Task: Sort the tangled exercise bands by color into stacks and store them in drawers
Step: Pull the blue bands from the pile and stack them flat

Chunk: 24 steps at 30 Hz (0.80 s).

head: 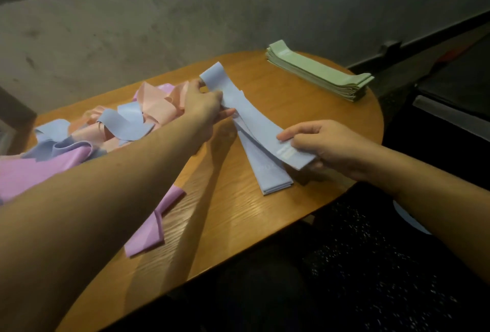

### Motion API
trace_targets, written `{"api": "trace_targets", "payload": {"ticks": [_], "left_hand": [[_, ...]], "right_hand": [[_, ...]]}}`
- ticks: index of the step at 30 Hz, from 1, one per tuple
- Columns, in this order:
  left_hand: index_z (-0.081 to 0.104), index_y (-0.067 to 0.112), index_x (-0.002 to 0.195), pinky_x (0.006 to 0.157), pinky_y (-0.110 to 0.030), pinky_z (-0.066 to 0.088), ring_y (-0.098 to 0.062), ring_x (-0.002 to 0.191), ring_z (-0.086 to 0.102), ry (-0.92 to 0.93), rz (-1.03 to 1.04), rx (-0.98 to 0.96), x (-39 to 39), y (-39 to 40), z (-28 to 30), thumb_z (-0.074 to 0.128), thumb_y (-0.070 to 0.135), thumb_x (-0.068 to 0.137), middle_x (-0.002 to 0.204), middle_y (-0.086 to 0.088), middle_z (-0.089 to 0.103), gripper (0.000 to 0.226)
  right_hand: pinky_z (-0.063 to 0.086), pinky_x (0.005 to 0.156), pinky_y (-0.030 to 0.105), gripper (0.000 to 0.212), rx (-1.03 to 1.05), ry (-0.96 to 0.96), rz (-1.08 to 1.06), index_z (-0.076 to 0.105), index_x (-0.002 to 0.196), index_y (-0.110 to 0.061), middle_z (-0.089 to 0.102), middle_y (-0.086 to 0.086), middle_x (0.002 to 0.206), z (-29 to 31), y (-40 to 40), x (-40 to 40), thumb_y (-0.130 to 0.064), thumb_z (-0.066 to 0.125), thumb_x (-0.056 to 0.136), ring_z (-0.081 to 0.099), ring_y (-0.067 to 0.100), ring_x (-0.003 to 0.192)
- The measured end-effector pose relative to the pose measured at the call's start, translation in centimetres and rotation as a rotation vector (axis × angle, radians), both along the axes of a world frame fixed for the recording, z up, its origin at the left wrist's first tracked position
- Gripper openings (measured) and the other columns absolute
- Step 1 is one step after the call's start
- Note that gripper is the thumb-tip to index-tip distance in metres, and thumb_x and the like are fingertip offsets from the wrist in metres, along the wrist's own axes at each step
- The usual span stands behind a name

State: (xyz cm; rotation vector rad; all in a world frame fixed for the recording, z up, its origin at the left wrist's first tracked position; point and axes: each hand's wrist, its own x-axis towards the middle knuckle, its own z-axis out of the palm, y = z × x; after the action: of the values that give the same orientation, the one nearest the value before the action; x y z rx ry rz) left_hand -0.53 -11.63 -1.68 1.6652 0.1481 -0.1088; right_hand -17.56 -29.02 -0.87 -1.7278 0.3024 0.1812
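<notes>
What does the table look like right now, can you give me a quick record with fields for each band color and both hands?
green: neat stack at the table's far right
blue: small stack mid-table
held band: blue band gripped at both ends
left hand: far end
right hand: near end
unsorted: pink, purple and blue tangled pile on the left
table: wooden, rounded

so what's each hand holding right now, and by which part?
Both hold one blue band, stretched over the blue stack. The left hand pinches its far end; the right hand grips the near end, by the label.
</notes>
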Motion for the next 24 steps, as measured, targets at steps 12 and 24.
{"api": "trace_targets", "payload": {"ticks": [12, 24], "left_hand": [[0.051, 0.019, 0.132, 0.059, -0.027, 0.06, -0.025, 0.092, 0.069, -0.133, -0.025, 0.212, 2.0, -1.1, -0.9, 0.057, 0.007, 0.1, 0.116, -0.008, 0.061, 0.034], [0.057, 0.021, 0.123, 0.079, -0.026, 0.059, -0.01, 0.098, 0.061, -0.347, -0.223, 0.523, 3.3, -1.7, -3.0, 0.055, 0.01, 0.1, 0.121, 0.001, 0.06, 0.025]], "right_hand": [[0.054, 0.057, 0.016, 0.024, -0.194, -0.018, 0.291, 0.072, 0.106, -0.012, 0.06, 0.009, 0.088, -1.2, 0.7, 1.1, -0.005, 0.077, 0.084, 0.064, 0.014, 0.067], [0.043, 0.074, 0.021, 0.014, -0.718, -0.327, 0.481, 0.075, 0.09, -0.038, 0.057, -0.01, 0.091, -3.5, -1.3, 1.7, -0.049, 0.076, 0.081, 0.053, 0.002, 0.087]]}}
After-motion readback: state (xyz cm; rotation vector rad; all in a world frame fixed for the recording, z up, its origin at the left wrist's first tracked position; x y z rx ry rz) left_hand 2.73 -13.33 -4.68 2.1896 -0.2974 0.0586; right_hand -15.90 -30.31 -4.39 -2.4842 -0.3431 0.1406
